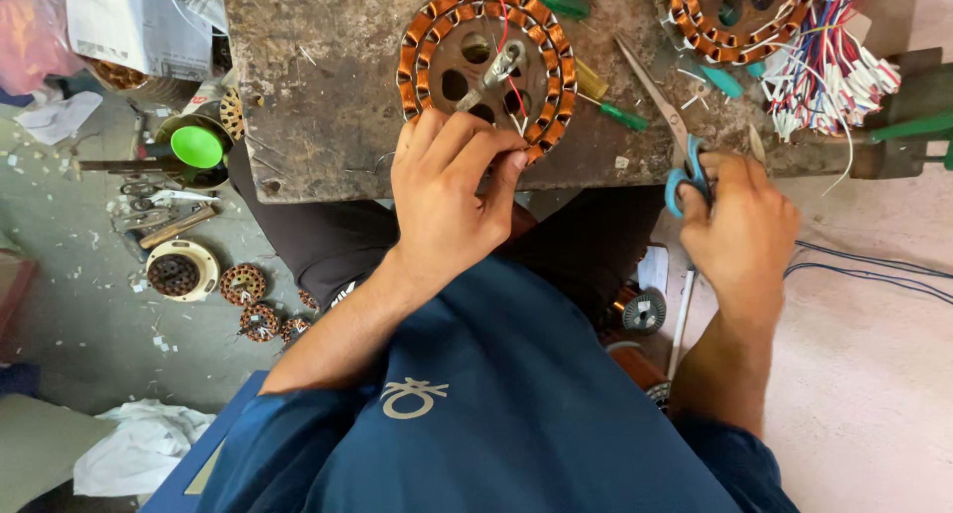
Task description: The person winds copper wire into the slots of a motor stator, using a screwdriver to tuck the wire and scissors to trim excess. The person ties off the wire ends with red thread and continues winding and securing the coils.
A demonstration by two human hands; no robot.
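My left hand (447,200) sits at the near edge of the workbench (318,96), fingertips pinching the near rim of one copper-wound stator (486,61); what's between the fingers is too small to tell, maybe a wire end. The stator lies flat at the bench's near edge, centre, with one shaft stub in its hub and red leads crossing it. My right hand (740,230) is at the near right edge, clenched around the blue handles of one pair of scissors (665,126), blades pointing to the far side. Beside the stator I count two green-handled screwdrivers (596,101). At the far right corner: a second stator (740,16), partly cut off, and one bundle of red, white and blue wires (829,71). On the floor left: four small stators (243,285).
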